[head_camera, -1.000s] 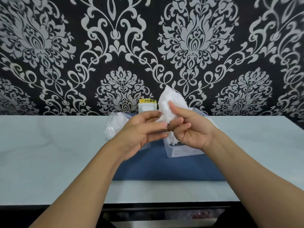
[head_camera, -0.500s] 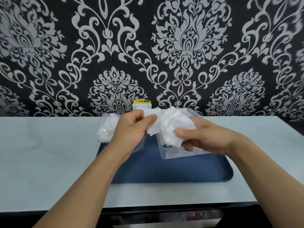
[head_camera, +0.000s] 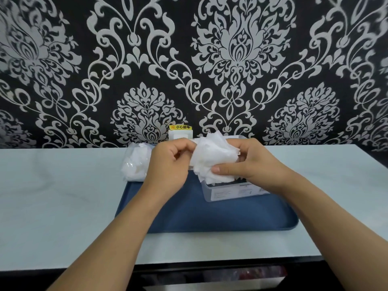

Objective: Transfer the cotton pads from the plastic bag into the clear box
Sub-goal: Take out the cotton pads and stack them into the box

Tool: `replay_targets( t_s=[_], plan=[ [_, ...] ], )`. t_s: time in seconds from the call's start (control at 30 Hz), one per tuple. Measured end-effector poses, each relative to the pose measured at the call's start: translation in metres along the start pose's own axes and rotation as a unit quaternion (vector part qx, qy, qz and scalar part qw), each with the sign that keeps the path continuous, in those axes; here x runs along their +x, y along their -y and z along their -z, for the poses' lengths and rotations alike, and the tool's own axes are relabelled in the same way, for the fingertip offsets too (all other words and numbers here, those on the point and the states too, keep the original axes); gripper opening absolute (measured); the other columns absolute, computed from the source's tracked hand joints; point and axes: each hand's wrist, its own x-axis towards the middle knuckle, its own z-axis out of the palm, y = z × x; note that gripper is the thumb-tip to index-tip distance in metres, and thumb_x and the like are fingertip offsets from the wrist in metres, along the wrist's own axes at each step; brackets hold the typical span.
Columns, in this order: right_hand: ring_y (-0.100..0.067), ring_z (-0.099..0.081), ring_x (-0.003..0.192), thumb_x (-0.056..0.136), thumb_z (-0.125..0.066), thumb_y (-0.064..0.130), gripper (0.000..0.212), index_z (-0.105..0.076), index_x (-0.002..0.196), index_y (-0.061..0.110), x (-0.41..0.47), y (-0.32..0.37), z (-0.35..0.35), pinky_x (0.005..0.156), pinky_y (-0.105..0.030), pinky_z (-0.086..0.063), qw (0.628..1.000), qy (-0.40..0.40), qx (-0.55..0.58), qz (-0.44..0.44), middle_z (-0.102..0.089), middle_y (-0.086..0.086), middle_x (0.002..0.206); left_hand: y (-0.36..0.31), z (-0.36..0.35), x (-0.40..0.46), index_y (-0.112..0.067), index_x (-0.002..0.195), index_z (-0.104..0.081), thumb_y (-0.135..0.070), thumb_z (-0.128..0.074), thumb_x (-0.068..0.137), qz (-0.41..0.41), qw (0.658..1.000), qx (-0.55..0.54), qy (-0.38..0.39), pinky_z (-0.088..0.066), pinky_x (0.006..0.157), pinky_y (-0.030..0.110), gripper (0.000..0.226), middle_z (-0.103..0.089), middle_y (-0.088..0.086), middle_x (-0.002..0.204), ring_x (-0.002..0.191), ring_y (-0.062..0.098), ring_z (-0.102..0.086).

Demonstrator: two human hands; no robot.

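Observation:
A bunch of white cotton pads (head_camera: 214,157) is held just above the clear box (head_camera: 228,193), which stands on the blue tray (head_camera: 210,215). My right hand (head_camera: 249,162) grips the bunch from the right, thumb underneath. My left hand (head_camera: 170,162) pinches the bunch's left edge with curled fingers. The plastic bag (head_camera: 136,164), with white pads still showing inside, lies at the tray's far left corner, partly hidden by my left hand. The inside of the box is mostly hidden behind the pads and my right hand.
The tray sits on a pale table (head_camera: 52,196) against a black and silver patterned wall. A white wall socket with a yellow label (head_camera: 180,132) is behind the hands. The table's front edge runs near the bottom of the view.
The bunch of pads has come down from a raised position to just over the box. Both hands now hold it together, the left having closed on its left edge.

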Motion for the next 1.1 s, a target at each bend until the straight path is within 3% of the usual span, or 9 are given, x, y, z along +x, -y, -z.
replay_targets(
  t_s=[0.07,0.13,0.23,0.33,0.47,0.57,0.7,0.87,1.1],
  plan=[
    [-0.035,-0.072,0.100,0.080,-0.080,-0.001,0.035,-0.072,0.113,0.007,0.002,0.001,-0.006,0.090,-0.048,-0.057,1.000,-0.015,0.022,-0.004,-0.074,-0.021,0.106,-0.007,-0.001,-0.001,-0.015,0.089,-0.080,-0.008,-0.048,0.098,0.091,0.989,-0.114,0.028,-0.059,0.075,0.036,0.035,-0.078,0.003,0.090,0.083,0.022,-0.071],
    [-0.039,-0.072,0.098,0.081,-0.080,0.002,0.030,-0.074,0.109,0.008,0.003,0.002,-0.011,0.086,-0.049,-0.059,0.999,-0.033,0.030,-0.013,-0.075,-0.022,0.104,-0.009,0.001,-0.002,-0.006,0.103,-0.077,-0.036,-0.046,0.100,0.164,0.959,-0.219,0.073,-0.056,0.077,0.036,0.043,-0.076,0.010,0.098,0.086,0.022,-0.069],
    [-0.018,-0.071,0.077,0.081,-0.079,0.003,0.023,-0.075,0.103,0.010,0.004,0.002,-0.012,0.072,-0.028,-0.056,1.000,-0.018,0.010,-0.015,-0.078,-0.011,0.090,-0.001,0.002,-0.003,-0.023,0.107,-0.074,-0.063,-0.078,0.067,0.124,0.975,-0.145,0.115,-0.059,0.075,0.032,0.056,-0.078,-0.001,0.100,0.090,0.017,-0.074],
    [-0.002,-0.061,0.064,0.077,-0.081,-0.003,0.027,-0.074,0.098,0.013,0.003,0.003,-0.019,0.061,-0.015,-0.050,1.000,0.008,-0.019,-0.009,-0.072,0.006,0.073,0.003,-0.006,-0.007,-0.025,0.108,-0.070,-0.034,-0.097,0.056,0.130,0.976,-0.124,0.121,-0.056,0.063,0.028,0.060,-0.079,0.002,0.100,0.088,0.019,-0.073],
    [-0.019,-0.070,0.092,0.073,-0.084,-0.004,0.055,-0.063,0.120,0.013,0.002,0.007,-0.016,0.078,-0.028,-0.059,0.999,-0.005,0.032,-0.004,-0.074,-0.014,0.108,0.004,-0.002,-0.003,-0.027,0.107,-0.072,-0.010,-0.089,0.071,0.086,0.983,-0.147,0.074,-0.061,0.070,0.032,0.043,-0.079,0.003,0.098,0.089,0.019,-0.074],
    [-0.023,-0.069,0.101,0.080,-0.078,0.009,0.052,-0.059,0.129,0.010,0.002,0.009,-0.006,0.093,-0.037,-0.057,0.985,-0.038,0.167,0.002,-0.071,-0.017,0.119,0.004,0.003,-0.002,-0.026,0.109,-0.072,-0.003,-0.088,0.071,0.035,0.989,-0.121,0.072,-0.061,0.081,0.034,0.047,-0.079,0.001,0.101,0.094,0.018,-0.074],
    [-0.026,-0.069,0.094,0.082,-0.074,0.009,0.037,-0.067,0.117,0.001,0.003,0.006,-0.004,0.090,-0.040,-0.059,0.987,-0.059,0.149,0.000,-0.074,-0.019,0.108,0.003,0.001,-0.005,-0.024,0.110,-0.072,0.000,-0.088,0.070,0.023,0.990,-0.108,0.084,-0.061,0.082,0.029,0.049,-0.079,-0.002,0.102,0.095,0.015,-0.074],
    [-0.031,-0.070,0.105,0.068,-0.088,0.012,0.058,-0.067,0.122,0.014,0.002,0.003,0.001,0.097,-0.040,-0.056,0.995,-0.043,0.074,0.047,-0.074,-0.008,0.115,0.001,0.000,-0.005,-0.026,0.108,-0.071,-0.006,-0.088,0.072,0.041,0.990,-0.111,0.076,-0.062,0.083,0.033,0.045,-0.079,-0.003,0.101,0.096,0.019,-0.074],
    [-0.021,-0.073,0.089,0.090,-0.068,-0.001,0.022,-0.069,0.111,0.005,0.007,0.004,-0.007,0.078,-0.033,-0.061,0.977,-0.148,0.125,0.088,-0.077,-0.012,0.100,0.000,0.002,-0.006,-0.023,0.097,-0.073,-0.003,-0.090,0.069,0.047,0.990,-0.085,0.107,-0.061,0.081,0.036,0.039,-0.079,0.002,0.096,0.090,0.019,-0.075]
  ],
)
